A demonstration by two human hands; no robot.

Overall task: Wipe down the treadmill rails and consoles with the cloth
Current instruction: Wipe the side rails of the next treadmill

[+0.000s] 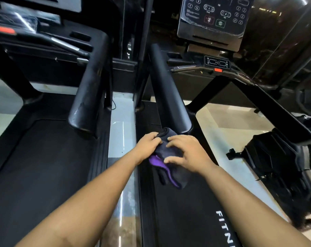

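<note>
Both hands bunching dark-and-purple cloth [166, 155] just short of rail [166, 90] end: left hand [147, 145] pinching top edge, right hand [185, 154] curled over it. Loose tail hanging over belt [183, 207]; could slip out or snag. Console [213, 20] beyond, untouched.

white "fitn", cut off, on the treadmill belt [190, 211].

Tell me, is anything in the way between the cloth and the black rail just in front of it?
Nothing visible is. Both hands hold the cloth right at the near end of the rail, left hand and right hand gripping it.
</note>
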